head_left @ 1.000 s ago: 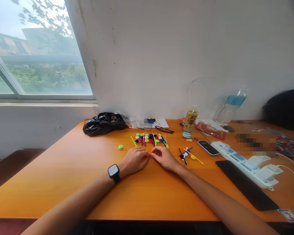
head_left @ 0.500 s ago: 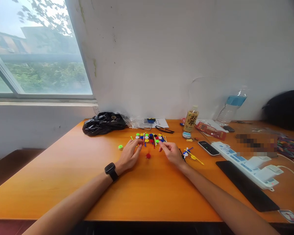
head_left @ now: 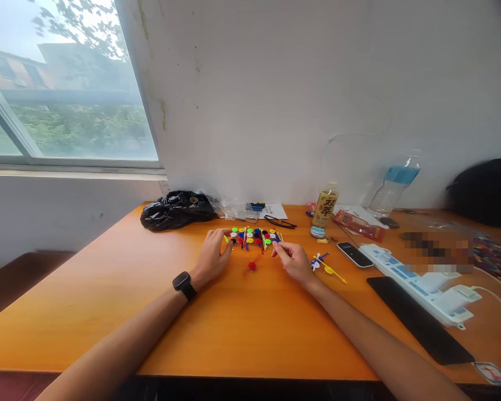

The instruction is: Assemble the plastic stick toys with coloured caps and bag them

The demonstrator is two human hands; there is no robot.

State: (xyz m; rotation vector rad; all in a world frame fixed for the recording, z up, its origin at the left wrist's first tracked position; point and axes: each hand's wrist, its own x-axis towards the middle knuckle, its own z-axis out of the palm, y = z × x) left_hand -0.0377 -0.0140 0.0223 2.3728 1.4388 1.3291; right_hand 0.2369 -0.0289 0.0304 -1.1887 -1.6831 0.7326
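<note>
Rows of small coloured plastic discs (head_left: 250, 234), with thin sticks between them, lie together on the wooden table. At the left end of the rows is my left hand (head_left: 212, 253), palm down with its fingers stretched out and a black watch on its wrist. Its fingertips reach beside the outermost discs; I cannot tell whether they touch. My right hand (head_left: 293, 260) is curled by the right end, thumb and forefinger pressed together. Whatever it may hold is hidden. A single red disc (head_left: 252, 267) lies between the hands, nearer to me than the rows.
Right of my right hand lie yellow, blue and white arrow-like pieces (head_left: 329, 268). Further right are a phone (head_left: 354, 254), a power strip (head_left: 417, 287) and a long black pad (head_left: 417, 317). A black plastic bag (head_left: 177, 211), glasses (head_left: 280, 222) and a drink bottle (head_left: 325, 206) stand or lie behind.
My left hand has moved left, off the rows, uncovering discs at that end and covering the spot where a lone green disc showed. My right hand has barely moved.
</note>
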